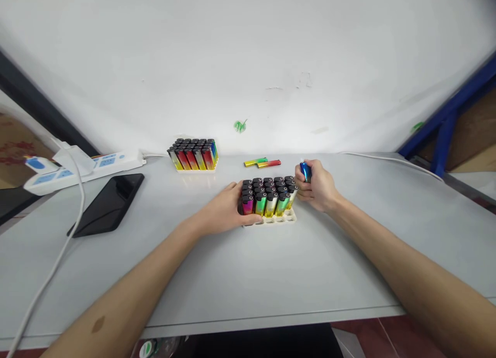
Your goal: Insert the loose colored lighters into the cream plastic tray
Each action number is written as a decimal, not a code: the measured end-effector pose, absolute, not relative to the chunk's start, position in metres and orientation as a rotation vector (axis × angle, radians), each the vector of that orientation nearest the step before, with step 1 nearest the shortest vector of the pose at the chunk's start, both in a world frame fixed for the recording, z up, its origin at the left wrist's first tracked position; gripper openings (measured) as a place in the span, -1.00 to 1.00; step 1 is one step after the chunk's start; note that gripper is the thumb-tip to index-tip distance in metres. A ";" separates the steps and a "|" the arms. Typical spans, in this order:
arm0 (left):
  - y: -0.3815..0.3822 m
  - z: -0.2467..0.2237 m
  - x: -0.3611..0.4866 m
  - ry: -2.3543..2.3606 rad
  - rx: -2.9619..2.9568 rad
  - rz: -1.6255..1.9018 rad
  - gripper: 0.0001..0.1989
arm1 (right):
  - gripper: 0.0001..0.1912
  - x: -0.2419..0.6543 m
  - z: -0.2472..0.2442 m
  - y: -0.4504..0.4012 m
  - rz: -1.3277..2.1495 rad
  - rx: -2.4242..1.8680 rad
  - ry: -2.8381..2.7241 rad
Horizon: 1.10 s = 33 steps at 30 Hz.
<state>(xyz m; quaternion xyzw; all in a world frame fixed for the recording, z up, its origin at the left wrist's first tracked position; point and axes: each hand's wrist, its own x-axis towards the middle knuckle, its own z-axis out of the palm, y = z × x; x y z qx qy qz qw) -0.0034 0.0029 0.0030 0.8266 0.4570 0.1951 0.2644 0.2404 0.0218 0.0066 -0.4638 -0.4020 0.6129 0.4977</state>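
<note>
My left hand (225,211) is wrapped round the left end of a cream tray (287,218), its thumb along the front edge. Rows of upright lighters (271,203) with black tops and shiny coloured bodies stand in that tray; its front row of holes shows bare. Closed in my right hand (316,185), just off the tray's right end, is a shiny blue lighter (306,171). Fingers cover much of it, and I cannot make out its top clearly.
A second tray of lighters (194,155) stands near the wall. Two shiny coloured pieces (267,163) lie behind the near tray. On the left are a black phone (110,205), a power strip (89,167) and a white cable (79,203). Another cable (391,159) runs along the back right.
</note>
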 end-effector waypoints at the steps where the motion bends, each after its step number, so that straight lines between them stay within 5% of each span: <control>1: 0.003 0.003 -0.003 1.236 2.235 0.532 -0.34 | -0.59 0.240 0.007 0.021 1.487 -1.118 -0.975; 19: 0.003 0.003 -0.004 1.228 2.226 0.523 -0.33 | -0.48 0.245 -0.001 0.025 1.291 -1.177 -1.119; 28: 0.005 0.003 -0.006 1.201 2.215 0.522 -0.23 | -0.56 0.282 0.018 0.025 0.974 -1.247 -1.650; 33: 0.005 0.002 -0.007 1.202 2.205 0.526 -0.18 | -0.71 0.296 0.031 0.019 1.152 -1.146 -1.725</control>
